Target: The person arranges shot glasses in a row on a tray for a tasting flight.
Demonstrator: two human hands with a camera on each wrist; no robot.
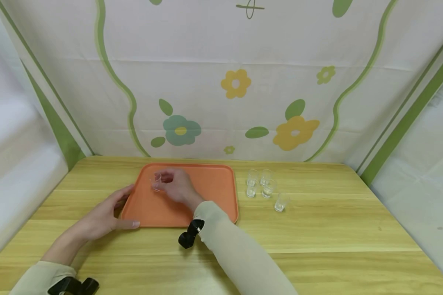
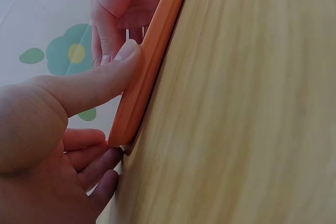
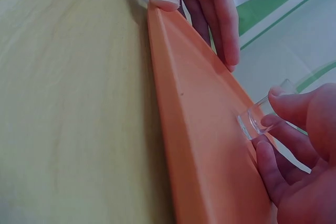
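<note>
Small glass [image 1: 156,186] over an orange tray [image 1: 214,192].
Head view: right hand [image 1: 177,185] pinches it — five other glasses [image 1: 268,189] on the bench [image 1: 336,217]. Left wrist: left hand [image 2: 50,145], fingers extended, touches the tray's corner. Right wrist: glass base near tray — contact unclear.

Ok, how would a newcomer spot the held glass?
On the wooden table, find the orange tray. Toward its left end, the right hand holds a small clear glass. Only this glass is held; the other five stand on the table, right of the tray.
</note>
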